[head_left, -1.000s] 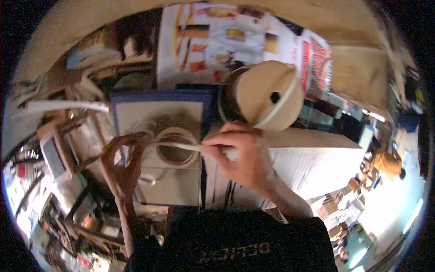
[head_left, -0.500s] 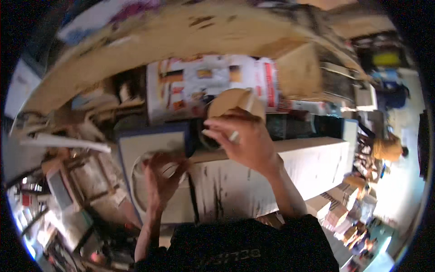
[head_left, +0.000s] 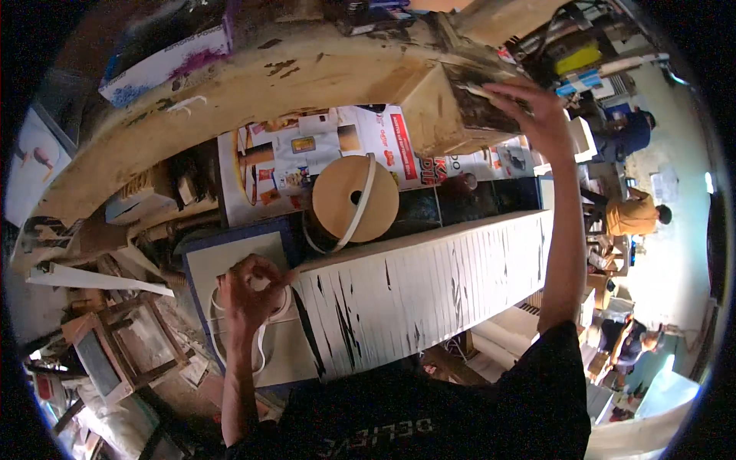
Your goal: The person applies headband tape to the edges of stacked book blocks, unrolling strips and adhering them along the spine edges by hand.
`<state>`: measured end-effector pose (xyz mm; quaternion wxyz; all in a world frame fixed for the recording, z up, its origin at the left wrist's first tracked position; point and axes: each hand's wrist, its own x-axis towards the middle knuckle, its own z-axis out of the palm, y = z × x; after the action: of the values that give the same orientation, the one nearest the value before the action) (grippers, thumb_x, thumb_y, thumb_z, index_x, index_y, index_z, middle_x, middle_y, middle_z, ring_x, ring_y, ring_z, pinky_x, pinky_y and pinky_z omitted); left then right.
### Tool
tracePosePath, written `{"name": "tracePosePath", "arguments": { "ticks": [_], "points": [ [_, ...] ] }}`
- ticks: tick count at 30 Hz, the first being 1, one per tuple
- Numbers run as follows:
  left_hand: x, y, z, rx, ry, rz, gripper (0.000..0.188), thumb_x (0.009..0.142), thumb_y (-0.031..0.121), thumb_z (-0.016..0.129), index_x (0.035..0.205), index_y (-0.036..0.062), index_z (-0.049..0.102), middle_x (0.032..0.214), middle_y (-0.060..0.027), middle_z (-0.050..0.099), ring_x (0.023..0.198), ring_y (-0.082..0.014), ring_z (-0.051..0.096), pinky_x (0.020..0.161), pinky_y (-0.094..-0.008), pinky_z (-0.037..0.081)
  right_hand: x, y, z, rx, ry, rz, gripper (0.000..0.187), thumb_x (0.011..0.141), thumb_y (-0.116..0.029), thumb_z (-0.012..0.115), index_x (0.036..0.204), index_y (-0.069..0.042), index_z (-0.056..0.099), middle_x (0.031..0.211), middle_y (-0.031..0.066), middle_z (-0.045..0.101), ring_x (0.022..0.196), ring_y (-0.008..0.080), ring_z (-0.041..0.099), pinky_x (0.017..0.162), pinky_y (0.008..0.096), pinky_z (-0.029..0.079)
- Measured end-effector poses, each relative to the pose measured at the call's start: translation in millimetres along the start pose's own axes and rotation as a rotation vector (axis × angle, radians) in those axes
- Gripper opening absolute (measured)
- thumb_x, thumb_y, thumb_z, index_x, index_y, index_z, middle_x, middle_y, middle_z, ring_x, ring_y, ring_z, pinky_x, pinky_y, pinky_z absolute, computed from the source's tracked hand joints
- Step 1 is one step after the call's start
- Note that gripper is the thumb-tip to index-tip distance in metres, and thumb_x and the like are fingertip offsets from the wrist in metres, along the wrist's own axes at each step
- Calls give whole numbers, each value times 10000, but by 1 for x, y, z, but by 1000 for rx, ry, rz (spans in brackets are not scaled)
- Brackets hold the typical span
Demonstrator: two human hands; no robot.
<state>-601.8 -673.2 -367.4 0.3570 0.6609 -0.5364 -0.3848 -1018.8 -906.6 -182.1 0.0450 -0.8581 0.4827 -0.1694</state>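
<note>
My left hand [head_left: 249, 291] is closed in a ring-shaped pinch at the left end of a long white panel [head_left: 422, 280] with many narrow bands and dark gaps. A loose white strip [head_left: 263, 345] curls out from under this hand; the fingertips seem to grip it, though the contact is partly hidden. Stretched out to the far right, my right hand [head_left: 533, 115] pinches a thin pale piece too small to identify, above a dark-stained wooden box [head_left: 429, 103]. Between the hands stands a spool with a round brown cardboard side [head_left: 337, 201], a white strip lying across it.
Under the left hand lies a beige board with blue edges [head_left: 230, 257]. A printed sheet [head_left: 268, 153] and a wooden beam [head_left: 330, 73] lie beyond the spool. At the lower left are a wooden frame [head_left: 142, 345] and clutter. Other people, one in yellow [head_left: 632, 215], are at the right.
My right hand has swung from over the spool to the far right, uncovering the spool's side. The left hand has shifted slightly left, staying by the panel's end. The view has turned somewhat.
</note>
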Motion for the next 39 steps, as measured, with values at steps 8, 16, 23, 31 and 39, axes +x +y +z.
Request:
{"name": "tracePosePath", "arguments": {
  "ticks": [8, 16, 23, 31, 39],
  "points": [
    [-6, -2, -1, 144, -42, 65, 185, 786, 202, 803, 815, 35, 727, 783, -80, 723, 726, -186, 685, 727, -324, 528, -14, -55, -25, 386, 10, 318, 379, 1012, -250, 527, 1376, -143, 531, 995, 75, 702, 855, 175, 673, 695, 317, 539],
    [-9, -1, -10, 17, -96, 41, 184, 857, 171, 750, 863, -13, 732, 760, -89, 706, 739, -123, 638, 706, -298, 498, -77, -150, 5, 588, -289, 256, 301, 1022, -174, 514, 1256, 3, 582, 886, 87, 722, 748, 97, 623, 704, 270, 529],
    [-6, -12, -1, 63, -100, 130, 206, 856, 210, 760, 898, 9, 741, 770, -100, 709, 739, -162, 655, 731, -327, 506, -34, -49, 0, -62, 347, -61, 619, 669, -381, 904, 1143, -47, 686, 1090, 102, 711, 980, 214, 677, 875, 360, 542],
    [-12, -80, 4, 134, -84, 167, 225, 847, 207, 774, 880, -8, 715, 813, -108, 700, 753, -208, 658, 710, -367, 507, -67, -27, 27, -65, 282, 18, 362, 730, -49, 660, 1062, -176, 733, 1111, 106, 698, 1085, 295, 648, 969, 422, 502],
    [-7, -10, -10, 89, -209, -311, 288, 878, 298, 647, 1022, 67, 742, 935, -114, 738, 708, -203, 681, 676, -384, 529, -7, 48, -138, 691, 1288, 233, 188, 975, -157, 620, 1047, -25, 733, 862, -11, 668, 700, 63, 547, 542, 241, 375]
  ]
}}
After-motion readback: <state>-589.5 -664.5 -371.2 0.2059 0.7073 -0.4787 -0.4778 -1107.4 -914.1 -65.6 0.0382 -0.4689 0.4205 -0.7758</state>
